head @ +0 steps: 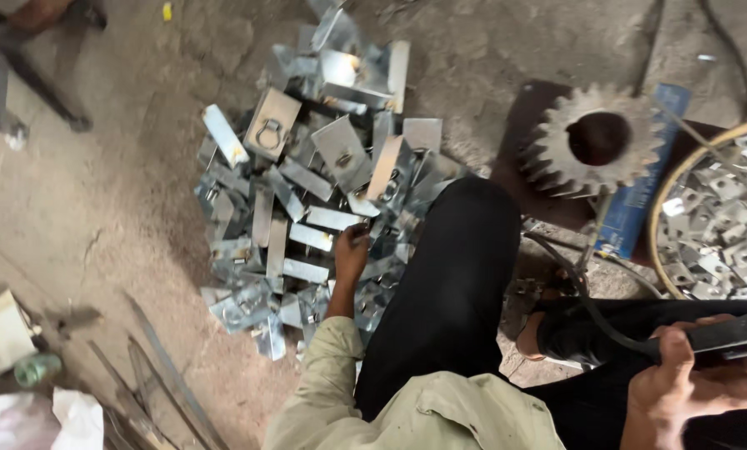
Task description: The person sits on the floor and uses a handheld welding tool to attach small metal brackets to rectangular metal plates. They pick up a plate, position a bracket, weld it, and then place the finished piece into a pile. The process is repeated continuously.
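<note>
- A round basin [658, 218] at 3 o'clock is holding small, flat, silvery square plates [723, 242]; the frame edge is cutting it off.
- A heap of shiny bent metal brackets [307, 183] is lying on the dusty floor [98, 200] toward 11 o'clock.
- The left hand [350, 250] is reaching into the heap, fingers pinching a bracket; the grip is hard to make out.
- The right hand [682, 383] at 4 o'clock is wrapping its fingers around a dark handle [736, 335].
- A toothed steel gear [594, 140] is sitting at 2 o'clock.
</note>
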